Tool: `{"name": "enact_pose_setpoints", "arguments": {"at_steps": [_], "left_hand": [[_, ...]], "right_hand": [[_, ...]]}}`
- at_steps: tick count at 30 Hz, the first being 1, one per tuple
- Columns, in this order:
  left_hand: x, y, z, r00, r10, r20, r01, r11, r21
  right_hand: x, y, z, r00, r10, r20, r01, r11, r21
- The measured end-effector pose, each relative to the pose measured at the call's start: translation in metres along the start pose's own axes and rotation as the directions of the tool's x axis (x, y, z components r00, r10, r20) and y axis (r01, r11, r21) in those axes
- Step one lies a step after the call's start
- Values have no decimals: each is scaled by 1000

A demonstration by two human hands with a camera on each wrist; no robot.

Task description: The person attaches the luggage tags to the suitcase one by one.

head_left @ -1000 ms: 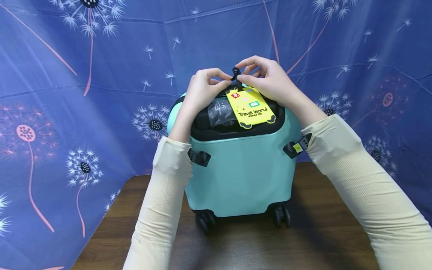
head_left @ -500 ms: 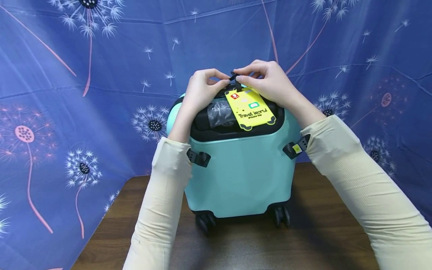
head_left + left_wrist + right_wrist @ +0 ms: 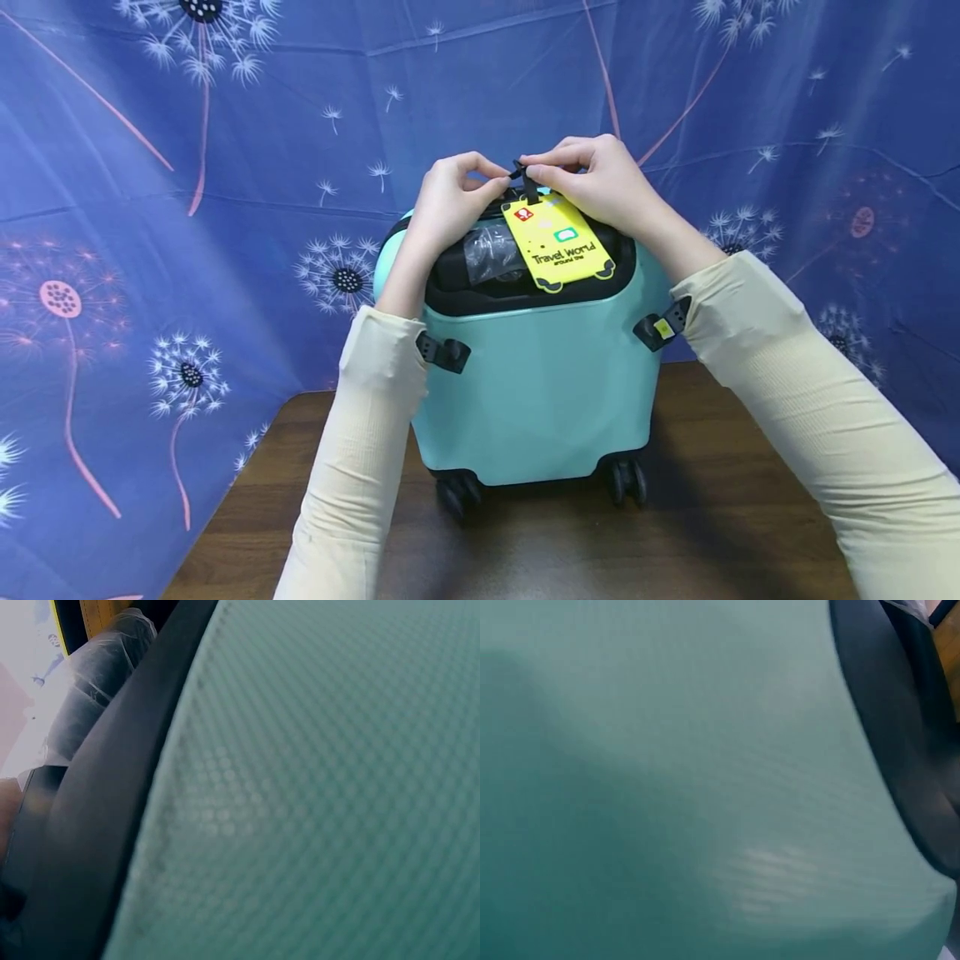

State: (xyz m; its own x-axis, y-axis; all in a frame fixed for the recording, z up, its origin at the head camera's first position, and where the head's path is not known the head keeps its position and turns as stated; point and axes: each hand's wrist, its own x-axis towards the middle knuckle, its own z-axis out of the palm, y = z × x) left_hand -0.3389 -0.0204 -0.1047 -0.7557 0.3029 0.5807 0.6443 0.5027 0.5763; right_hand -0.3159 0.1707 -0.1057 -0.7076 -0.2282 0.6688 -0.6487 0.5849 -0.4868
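A small teal suitcase [image 3: 540, 392] stands upright, and its shell [image 3: 322, 780] fills most of both wrist views. On its black top lies a yellow luggage tag [image 3: 558, 246] printed "Travel World", with a black strap [image 3: 531, 190] at its upper end. My left hand [image 3: 452, 196] pinches one side of the strap between thumb and fingertips. From the other side, my right hand [image 3: 596, 179] pinches the strap close to the left fingertips. How the strap's ends meet is too small to tell. The suitcase handle is mostly hidden behind the tag and hands.
Clear plastic wrap [image 3: 491, 250] covers part of the handle beside the tag. The suitcase rests on black wheels [image 3: 626, 481] on a brown wooden table [image 3: 555, 550]. A blue dandelion-print cloth [image 3: 262, 125] hangs behind and at the sides.
My right fingertips have come down a little and closer to the left ones. The strap's raised loop has become lower and smaller. The suitcase and tag stay in place.
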Motion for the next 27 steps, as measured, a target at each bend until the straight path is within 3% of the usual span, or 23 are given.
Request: {"name": "enact_pose_setpoints", "arguments": {"at_steps": [7, 15, 23, 27], "left_hand": [[-1, -1, 0, 1000, -1, -5, 1, 1000, -5], [0, -2, 2, 1000, 10, -4, -10, 1000, 16], [0, -1, 1, 1000, 26, -7, -26, 999, 26], [-1, 0, 0, 1000, 11, -5, -11, 1000, 24]], "right_hand": [[9, -2, -2, 999, -26, 28, 29, 993, -111], [10, 6, 3, 994, -95, -49, 88, 987, -136], [12, 6, 6, 951, -291, -104, 245, 915, -320], [11, 5, 7, 942, -327, -74, 288, 901, -324]]}}
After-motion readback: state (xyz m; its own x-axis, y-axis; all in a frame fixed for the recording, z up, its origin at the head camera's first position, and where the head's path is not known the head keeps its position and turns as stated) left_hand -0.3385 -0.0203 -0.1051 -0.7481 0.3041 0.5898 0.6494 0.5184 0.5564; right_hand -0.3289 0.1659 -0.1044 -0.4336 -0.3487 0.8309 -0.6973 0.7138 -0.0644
